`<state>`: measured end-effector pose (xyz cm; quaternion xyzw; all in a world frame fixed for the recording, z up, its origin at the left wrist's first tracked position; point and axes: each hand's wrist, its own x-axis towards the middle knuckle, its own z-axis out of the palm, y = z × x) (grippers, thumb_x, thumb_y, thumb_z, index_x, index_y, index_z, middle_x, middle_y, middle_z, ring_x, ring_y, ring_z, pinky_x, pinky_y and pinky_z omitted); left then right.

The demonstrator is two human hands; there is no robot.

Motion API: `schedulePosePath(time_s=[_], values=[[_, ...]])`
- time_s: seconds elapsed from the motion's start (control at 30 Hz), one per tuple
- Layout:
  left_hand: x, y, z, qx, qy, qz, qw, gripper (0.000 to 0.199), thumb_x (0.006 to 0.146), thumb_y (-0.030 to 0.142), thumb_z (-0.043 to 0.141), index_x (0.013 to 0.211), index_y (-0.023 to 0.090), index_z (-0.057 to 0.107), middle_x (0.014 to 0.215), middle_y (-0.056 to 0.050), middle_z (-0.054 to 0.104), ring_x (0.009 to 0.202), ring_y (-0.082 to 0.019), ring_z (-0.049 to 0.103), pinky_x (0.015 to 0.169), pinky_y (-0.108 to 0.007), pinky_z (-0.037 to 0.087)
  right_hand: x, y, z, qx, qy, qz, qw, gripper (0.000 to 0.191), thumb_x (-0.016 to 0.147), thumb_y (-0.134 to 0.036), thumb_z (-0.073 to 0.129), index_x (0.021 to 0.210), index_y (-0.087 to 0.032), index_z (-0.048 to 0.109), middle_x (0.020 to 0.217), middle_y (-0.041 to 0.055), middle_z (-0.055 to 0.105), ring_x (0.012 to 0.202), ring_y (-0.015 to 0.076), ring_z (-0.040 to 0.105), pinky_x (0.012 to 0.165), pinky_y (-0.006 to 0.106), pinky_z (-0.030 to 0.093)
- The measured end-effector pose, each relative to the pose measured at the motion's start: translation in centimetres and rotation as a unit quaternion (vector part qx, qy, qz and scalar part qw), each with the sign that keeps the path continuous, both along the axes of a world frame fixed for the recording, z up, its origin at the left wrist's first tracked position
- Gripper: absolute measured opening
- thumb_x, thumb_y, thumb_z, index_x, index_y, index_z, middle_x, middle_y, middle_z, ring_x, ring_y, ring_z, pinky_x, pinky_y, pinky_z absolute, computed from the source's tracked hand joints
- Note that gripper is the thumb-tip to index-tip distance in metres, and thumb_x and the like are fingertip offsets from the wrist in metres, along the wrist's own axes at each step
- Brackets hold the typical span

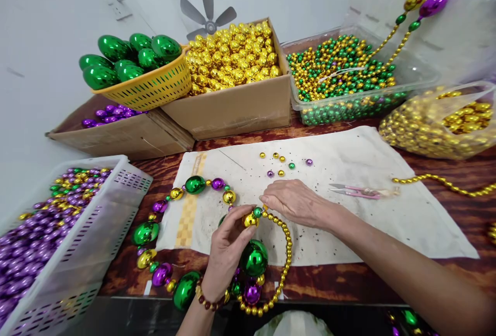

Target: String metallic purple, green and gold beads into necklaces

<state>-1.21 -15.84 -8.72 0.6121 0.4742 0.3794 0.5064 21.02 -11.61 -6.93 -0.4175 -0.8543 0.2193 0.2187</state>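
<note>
A string of shiny beads point(145, 233) in green, purple and gold loops over the cloth and the table's front edge. My left hand point(228, 243) pinches a gold oval bead point(251, 220) of that string between thumb and fingers. Just right of it sits a small green bead point(258, 212). My right hand point(290, 199) is closed at the end of a strand of small gold beads point(289, 243), beside the green bead; its fingertips hide what exactly they grip. Below the left hand hang a large green bead point(254, 258) and a purple one point(252, 292).
Several loose beads point(282, 159) and a needle point(232, 161) lie on the white cloth point(329, 152). Pink-handled snips point(356, 191) rest at the right. Behind stand a yellow basket point(143, 90), a cardboard box point(232, 111) and a clear bin point(349, 99). A white basket point(93, 243) is left.
</note>
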Motion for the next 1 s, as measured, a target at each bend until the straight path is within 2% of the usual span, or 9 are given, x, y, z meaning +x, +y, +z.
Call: schedulePosePath(time_s=[0.5,0.8,0.9,1.0], values=[[0.2,0.0,0.3,-0.016,-0.004,0.003,1.0,0.033,0.084,0.026,0.064,0.117,0.022,0.064,0.125,-0.009,0.06,0.117,-0.024,0.055,0.101,-0.036,0.043,0.3,-0.2,0.0,0.026,-0.032,-0.008,0.999,0.039,0.102,-0.031,0.03,0.074,-0.018,0.055,0.075,0.0023,0.063,0.072,0.0162,0.053,0.067,0.029,0.033],[0.3,-0.1,0.3,0.003,-0.005,0.01,1.0,0.033,0.083,0.025,0.065,0.116,0.022,0.065,0.125,-0.009,0.061,0.118,-0.025,0.054,0.101,-0.036,0.043,0.4,0.0,-0.4,0.021,-0.017,-0.013,1.0,0.044,0.103,-0.038,0.028,0.076,-0.018,0.057,0.076,0.0034,0.062,0.075,0.0173,0.054,0.069,0.03,0.036],[0.2,-0.2,0.4,0.01,-0.002,0.01,1.0,0.033,0.083,0.024,0.065,0.116,0.022,0.065,0.124,-0.009,0.061,0.119,-0.024,0.054,0.101,-0.036,0.043,2.4,0.5,-1.0,-0.008,-0.017,-0.075,0.997,0.046,0.102,-0.046,0.028,0.084,-0.018,0.06,0.082,0.0046,0.063,0.08,0.0191,0.055,0.072,0.03,0.038],[0.1,-0.2,0.6,0.012,-0.003,0.015,1.0,0.033,0.083,0.025,0.065,0.116,0.023,0.065,0.124,-0.009,0.061,0.119,-0.024,0.054,0.1,-0.035,0.044,6.8,0.8,-2.2,-0.013,-0.059,-0.202,0.978,0.043,0.101,-0.045,0.029,0.098,-0.019,0.063,0.093,0.009,0.064,0.088,0.0232,0.055,0.075,0.033,0.04]])
